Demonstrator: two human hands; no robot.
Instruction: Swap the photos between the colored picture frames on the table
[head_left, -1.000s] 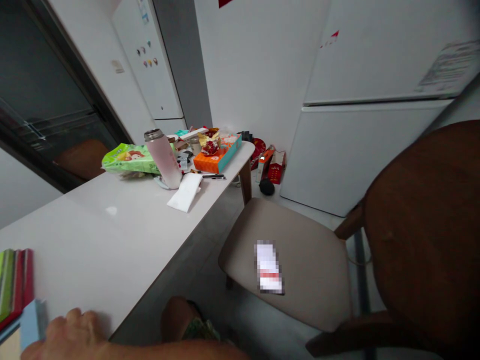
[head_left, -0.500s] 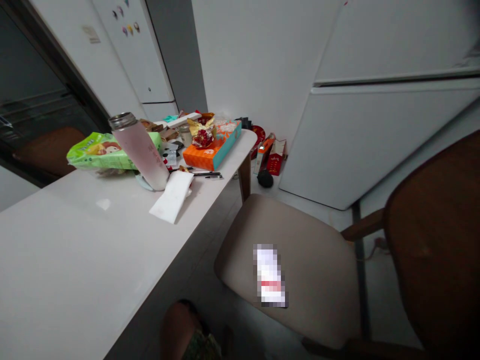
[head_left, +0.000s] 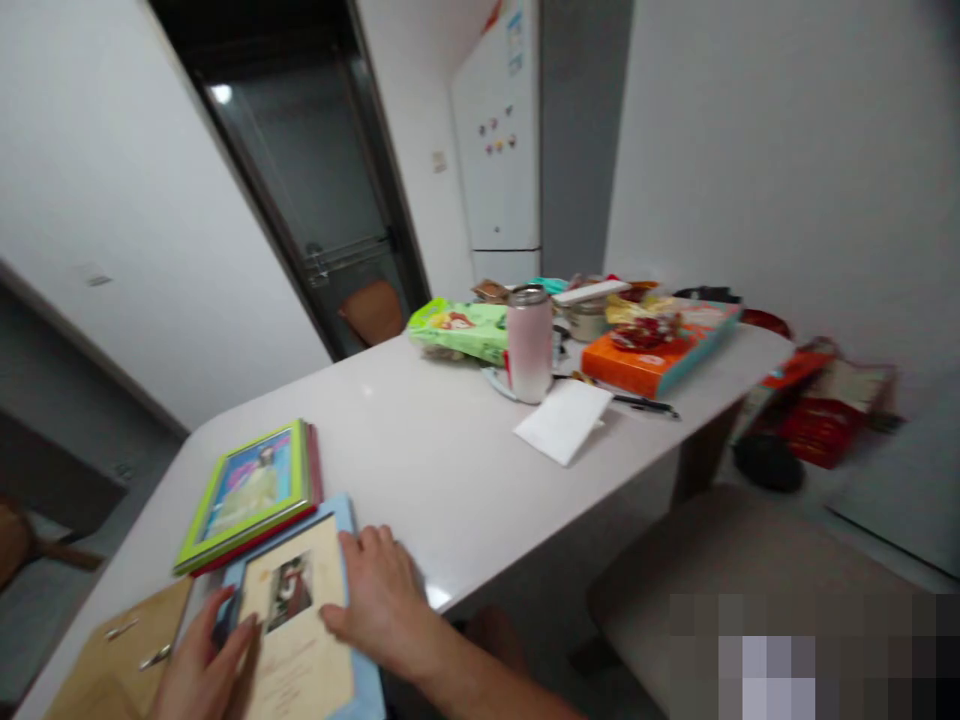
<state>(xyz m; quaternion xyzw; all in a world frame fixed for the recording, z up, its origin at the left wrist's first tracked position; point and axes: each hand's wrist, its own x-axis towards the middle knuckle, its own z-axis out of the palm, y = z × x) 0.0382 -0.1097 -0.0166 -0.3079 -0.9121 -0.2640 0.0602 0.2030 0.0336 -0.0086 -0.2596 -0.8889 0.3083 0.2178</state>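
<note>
A light-blue picture frame [head_left: 343, 515] lies at the table's near left end, holding a cream card [head_left: 307, 650] with a small photo on it. My right hand [head_left: 382, 595] grips the frame's right edge, thumb over the card. At the opposite edge my left hand [head_left: 202, 655] is closed on the frame, its thumb and finger near the card's border; part of that grip is blurred. A brown backing board [head_left: 124, 640] with metal clips lies left of my left hand. Just beyond the blue frame rests a lime-green picture frame [head_left: 196, 530], stacked on a red one [head_left: 313, 465].
Farther along the white table [head_left: 420, 450] stand a pink bottle [head_left: 529, 345], a green packet [head_left: 465, 330], a folded white paper [head_left: 566, 420], pens [head_left: 645, 405] and an orange box [head_left: 637, 365]. A chair seat [head_left: 697, 560] is at lower right, with red boxes [head_left: 832, 410] behind.
My view has swung left, so both hands, the picture frames and the backing board now show. Bottle, packet and orange box appear farther right. Neither hand was visible before.
</note>
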